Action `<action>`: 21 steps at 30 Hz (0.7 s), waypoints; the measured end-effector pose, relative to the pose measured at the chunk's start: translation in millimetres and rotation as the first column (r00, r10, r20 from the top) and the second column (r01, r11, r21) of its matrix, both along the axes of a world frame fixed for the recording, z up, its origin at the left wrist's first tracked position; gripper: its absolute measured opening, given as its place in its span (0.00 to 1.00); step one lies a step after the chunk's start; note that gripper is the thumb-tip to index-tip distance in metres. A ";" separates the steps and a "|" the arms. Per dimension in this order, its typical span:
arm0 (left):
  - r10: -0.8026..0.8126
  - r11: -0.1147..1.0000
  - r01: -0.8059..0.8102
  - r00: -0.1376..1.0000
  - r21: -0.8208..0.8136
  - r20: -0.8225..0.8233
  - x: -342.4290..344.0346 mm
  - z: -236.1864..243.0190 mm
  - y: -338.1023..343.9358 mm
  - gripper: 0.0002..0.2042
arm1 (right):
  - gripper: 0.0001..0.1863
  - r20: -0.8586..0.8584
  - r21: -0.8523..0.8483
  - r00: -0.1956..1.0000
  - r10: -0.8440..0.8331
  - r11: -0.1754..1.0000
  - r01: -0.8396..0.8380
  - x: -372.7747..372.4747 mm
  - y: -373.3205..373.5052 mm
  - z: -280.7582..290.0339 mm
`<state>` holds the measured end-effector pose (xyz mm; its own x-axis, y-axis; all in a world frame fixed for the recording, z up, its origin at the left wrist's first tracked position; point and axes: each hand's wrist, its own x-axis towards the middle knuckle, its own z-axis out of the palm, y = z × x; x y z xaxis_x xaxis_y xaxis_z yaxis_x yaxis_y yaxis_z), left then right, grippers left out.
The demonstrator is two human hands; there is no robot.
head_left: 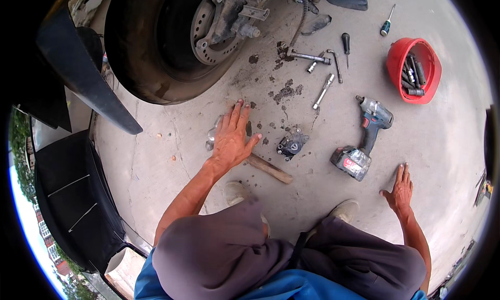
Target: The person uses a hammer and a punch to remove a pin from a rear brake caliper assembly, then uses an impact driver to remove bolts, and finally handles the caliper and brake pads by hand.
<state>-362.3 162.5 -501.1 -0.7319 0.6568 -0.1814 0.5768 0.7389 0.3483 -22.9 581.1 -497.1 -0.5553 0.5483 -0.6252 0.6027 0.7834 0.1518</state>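
Note:
My left hand [232,136] is stretched out above a hammer, fingers extended, hiding part of it. The hammer's wooden handle [268,168] shows to the right of the hand, and some of its metal head to the left. Whether my palm touches the hammer, I cannot tell. My right hand [399,192] is at the right, over the concrete floor, with its thumb apart from the fingers and nothing in it. Between the hands lie a small dark metal mechanical part [292,145] and a cordless impact wrench [364,136] with its battery attached.
At the upper left stands a tyre [140,45] with a brake disc [200,32]. A red helmet [396,66] holding several sockets lies at the right. Screwdrivers [346,45], a hex key [336,66] and a double-ended socket wrench [324,92] lie beyond the impact wrench. Oil stains mark the floor.

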 end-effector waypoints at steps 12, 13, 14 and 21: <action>0.619 0.734 -0.538 0.781 -0.414 0.082 -100.6 -74.6 -54.7 0.62 | 0.75 -0.061 -0.082 0.709 -0.702 0.712 0.698 145.2 7.2 -76.8; 0.604 0.738 -0.510 0.791 -0.441 0.095 -100.8 -79.4 -52.9 0.62 | 0.75 -0.030 -0.073 0.696 -0.718 0.696 0.715 152.1 5.9 -81.6; 0.640 0.698 -0.535 0.765 -0.476 0.079 -104.1 -82.5 -55.6 0.64 | 0.77 -0.090 -0.098 0.712 -0.697 0.717 0.690 161.4 4.0 -86.4; 0.662 0.656 -0.517 0.744 -0.550 0.091 -122.6 -89.2 -71.1 0.68 | 0.76 -0.123 -0.168 0.652 -0.748 0.663 0.729 145.5 -3.4 -72.6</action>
